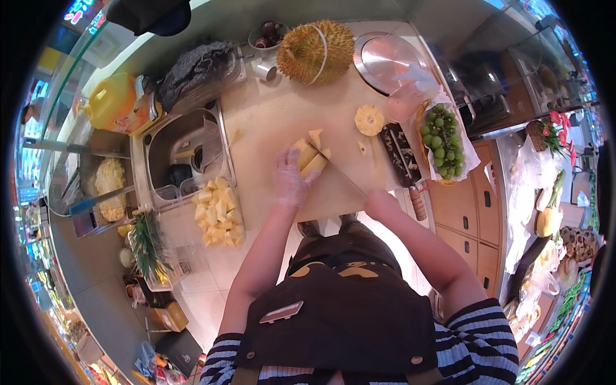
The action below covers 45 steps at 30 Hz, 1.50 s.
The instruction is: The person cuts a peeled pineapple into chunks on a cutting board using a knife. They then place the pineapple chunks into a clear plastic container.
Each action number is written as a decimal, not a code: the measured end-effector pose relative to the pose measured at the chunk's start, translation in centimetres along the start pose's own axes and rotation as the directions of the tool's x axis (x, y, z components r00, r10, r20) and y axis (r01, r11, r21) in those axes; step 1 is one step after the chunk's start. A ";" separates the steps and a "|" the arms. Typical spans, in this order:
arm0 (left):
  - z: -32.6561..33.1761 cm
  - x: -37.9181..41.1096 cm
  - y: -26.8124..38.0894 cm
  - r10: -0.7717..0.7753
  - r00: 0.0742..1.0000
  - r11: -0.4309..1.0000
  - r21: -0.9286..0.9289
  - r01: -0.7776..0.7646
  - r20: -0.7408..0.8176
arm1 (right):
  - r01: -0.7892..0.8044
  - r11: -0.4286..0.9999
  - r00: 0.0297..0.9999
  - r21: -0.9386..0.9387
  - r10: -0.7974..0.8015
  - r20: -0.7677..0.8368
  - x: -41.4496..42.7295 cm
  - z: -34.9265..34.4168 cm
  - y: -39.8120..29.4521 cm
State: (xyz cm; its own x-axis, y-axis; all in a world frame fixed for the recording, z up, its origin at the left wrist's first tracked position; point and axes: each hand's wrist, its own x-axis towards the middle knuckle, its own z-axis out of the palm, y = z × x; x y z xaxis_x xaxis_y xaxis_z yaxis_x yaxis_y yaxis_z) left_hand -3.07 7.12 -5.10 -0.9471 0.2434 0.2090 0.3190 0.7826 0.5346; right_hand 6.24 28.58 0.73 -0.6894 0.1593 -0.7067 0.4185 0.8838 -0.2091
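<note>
Peeled pineapple pieces point(310, 156) lie on the pale cutting surface point(269, 106) in front of me. My left hand point(292, 175), in a clear plastic glove, grips them from the left side. My right hand point(382, 204) is closed around the handle of a long knife point(344, 172), its handle hidden in the fist. The blade runs up and left, with its tip end at the pineapple. To the left, a clear tray holds a heap of cut pineapple chunks point(219, 214). A round pineapple slice point(369, 120) lies farther back on the right, and a small scrap point(362, 147) sits below it.
A steel sink point(187, 144) adjoins the board on the left. At the back are a durian point(315, 52) and a round metal lid point(389, 62). Green grapes point(440, 139) fill a basket on the right, beside a dark knife holder point(400, 154). A yellow jug point(113, 103) stands behind the sink.
</note>
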 end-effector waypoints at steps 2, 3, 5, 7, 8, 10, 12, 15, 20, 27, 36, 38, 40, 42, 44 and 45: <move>0.3 -0.1 -0.2 -0.014 1.000 0.998 -0.063 0.014 -0.008 | -0.028 0.998 0.998 -0.055 0.025 -0.053 -1.8 1.9 3.5; 0.2 0.0 0.0 -0.024 1.000 0.996 -0.090 0.023 -0.007 | -0.015 1.000 0.998 -0.021 0.013 -0.065 -2.6 2.1 4.0; 0.0 0.1 0.5 -0.029 0.999 0.997 -0.068 0.028 -0.016 | 0.022 0.999 0.990 0.047 -0.015 -0.141 -3.2 2.5 3.8; -0.3 0.0 0.5 -0.022 1.000 0.999 -0.050 0.021 -0.023 | 0.079 0.995 0.983 0.054 -0.068 -0.168 -3.4 1.1 1.0; -0.2 0.1 0.5 -0.008 1.000 0.999 -0.049 0.007 -0.028 | 0.099 0.993 0.981 0.057 -0.088 -0.173 -3.0 0.8 0.1; -0.2 0.1 0.2 -0.003 1.000 0.999 -0.053 0.002 -0.027 | 0.126 0.992 0.979 0.027 -0.120 -0.167 -2.4 0.4 -1.2; -0.2 0.0 0.1 -0.024 1.000 0.998 -0.063 0.023 -0.019 | 0.087 0.996 0.985 -0.001 -0.086 -0.152 -1.8 0.6 -1.6; -0.1 -0.1 0.3 0.029 0.998 1.000 0.011 -0.028 -0.061 | 0.048 0.998 0.991 -0.031 -0.052 -0.127 -0.6 0.7 -2.1; 0.3 -0.2 0.7 -0.066 0.998 0.998 0.014 0.066 0.000 | 0.048 0.998 0.996 -0.029 -0.050 -0.080 3.4 0.8 -4.3; -0.2 0.0 0.7 -0.098 0.995 0.992 0.076 0.096 0.018 | -0.011 0.997 0.997 -0.072 0.006 -0.072 -1.7 2.5 2.6; -1.9 -1.5 -0.8 0.046 0.993 0.995 -0.085 -0.055 -0.108 | 0.137 0.990 0.975 0.022 -0.131 -0.181 -3.7 0.9 -1.9; -2.1 -2.1 -1.3 0.024 0.997 1.000 0.000 -0.024 -0.079 | 0.138 0.990 0.974 0.016 -0.133 -0.185 -3.4 1.0 -2.3; -2.5 -2.4 -1.1 -0.009 0.999 0.998 0.055 0.011 -0.031 | 0.146 0.989 0.974 0.006 -0.143 -0.173 -2.8 1.4 -2.4; -2.5 -2.0 -0.7 -0.040 0.999 0.997 0.072 0.037 0.037 | 0.122 0.992 0.979 -0.011 -0.123 -0.164 -2.6 1.4 -2.6; -1.8 -2.2 -1.5 -0.056 0.996 0.993 0.106 0.049 0.068 | 0.108 0.994 0.980 -0.029 -0.111 -0.165 -2.7 1.5 -2.9; -1.5 -2.1 -1.5 -0.063 0.994 0.991 0.119 0.052 0.084 | 0.101 0.994 0.980 -0.038 -0.106 -0.171 -2.8 1.5 -2.9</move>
State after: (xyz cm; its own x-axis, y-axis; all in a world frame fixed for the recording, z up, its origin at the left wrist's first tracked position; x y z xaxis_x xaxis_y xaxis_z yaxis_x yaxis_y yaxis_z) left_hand -1.51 4.56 -5.07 -0.9647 0.2413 0.1052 0.2627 0.8570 0.4433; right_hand 7.80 24.89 2.31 -0.8207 0.1379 -0.5544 0.3245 0.9113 -0.2536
